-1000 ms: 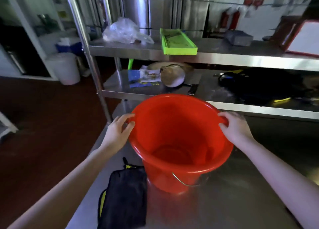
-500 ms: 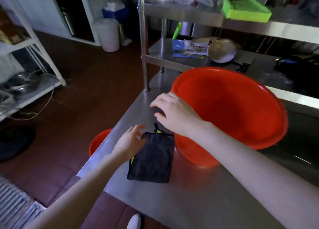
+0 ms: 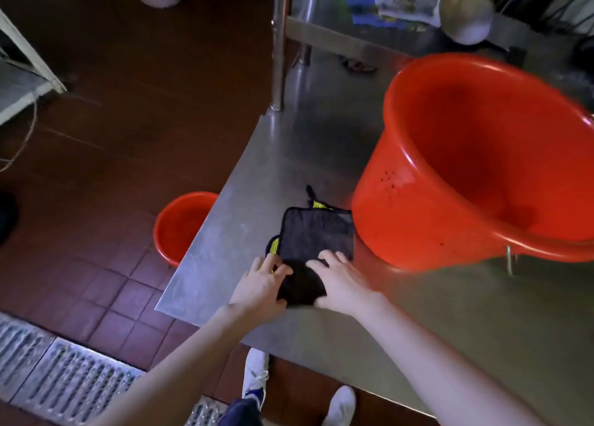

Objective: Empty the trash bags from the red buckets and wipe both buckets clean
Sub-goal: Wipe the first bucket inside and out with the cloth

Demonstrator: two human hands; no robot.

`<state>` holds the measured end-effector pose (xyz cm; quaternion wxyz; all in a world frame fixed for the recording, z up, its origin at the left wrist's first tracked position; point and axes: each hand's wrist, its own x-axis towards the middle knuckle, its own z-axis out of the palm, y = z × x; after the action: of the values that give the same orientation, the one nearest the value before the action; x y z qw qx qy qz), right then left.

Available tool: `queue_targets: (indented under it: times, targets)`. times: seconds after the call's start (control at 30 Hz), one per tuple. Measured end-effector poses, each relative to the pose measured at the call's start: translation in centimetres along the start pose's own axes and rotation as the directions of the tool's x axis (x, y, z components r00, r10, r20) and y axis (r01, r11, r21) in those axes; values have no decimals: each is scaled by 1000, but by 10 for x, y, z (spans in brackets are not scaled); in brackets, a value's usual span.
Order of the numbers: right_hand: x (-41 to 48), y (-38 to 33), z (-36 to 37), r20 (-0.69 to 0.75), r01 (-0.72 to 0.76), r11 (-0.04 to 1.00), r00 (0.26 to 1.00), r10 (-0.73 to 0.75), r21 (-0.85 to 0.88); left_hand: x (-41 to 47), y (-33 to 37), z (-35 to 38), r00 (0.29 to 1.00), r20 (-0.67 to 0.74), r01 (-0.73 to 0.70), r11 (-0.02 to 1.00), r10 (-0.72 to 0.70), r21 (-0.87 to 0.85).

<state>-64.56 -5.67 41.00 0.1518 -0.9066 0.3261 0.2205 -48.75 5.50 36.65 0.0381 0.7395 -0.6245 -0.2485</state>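
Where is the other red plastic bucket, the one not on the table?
Head view, left of centre: the red plastic floor bucket stands on the brown tiled floor, partly hidden by the stainless steel table's left edge, left of the black cloth.

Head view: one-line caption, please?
Left hand and right hand grip the black cloth on the steel table beside a red bucket; second red bucket on the floor.
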Motion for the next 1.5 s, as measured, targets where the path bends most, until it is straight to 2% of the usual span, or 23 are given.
queue_targets:
  times: [0.2,0.33,0.4,0.47,0.6,0.67,0.83,0.97,1.07,1.17,1.3,1.37,1.43,1.5]
  targets:
    - [-6,-15,35,-123,-57,996,991,49,-70,13,-5,0,993,-9,-113,956,120,269]
    - [-5,-18,37,-204,-97,995,975,91,-20,7,2,-4,958,-154,-192,937,244,293]
    - [-5,-17,28,-232,-122,992,965,124,23,5,3,-11,922,-275,-237,958,274,158]
    - [-10,-16,14,-309,-118,987,940,146,108,1,4,-23,891,-388,-268,963,235,-31]
    - [-39,-24,-23,-482,25,961,869,117,277,-16,12,-72,891,-450,-235,912,63,-338]
    - [-59,-28,-47,-541,110,938,836,91,327,-25,20,-99,873,-486,-248,891,36,-379]
    - [-115,-28,-112,-661,278,891,749,34,360,-38,52,-163,760,-641,-435,819,110,-375]
    - [-165,-11,-165,-719,323,876,694,37,358,-32,97,-199,744,-652,-550,689,147,-472]
    - [-197,19,-197,-740,339,863,670,57,374,-18,145,-222,705,-675,-638,608,217,-472]
    - [-211,61,-216,-736,263,872,661,149,414,8,182,-235,673,-690,-662,633,267,-402]
    - [-201,121,-227,-700,49,902,649,298,429,50,219,-237,638,-721,-603,757,270,-250]
    - [-194,137,-221,-658,-141,925,666,353,353,65,226,-232,683,-652,-567,801,328,-191]
    - [-187,139,-207,-682,-268,944,654,326,194,71,221,-227,757,-538,-521,839,371,-155]
    - [-182,128,-191,-764,-204,970,602,232,133,71,204,-225,747,-531,-500,864,399,-55]
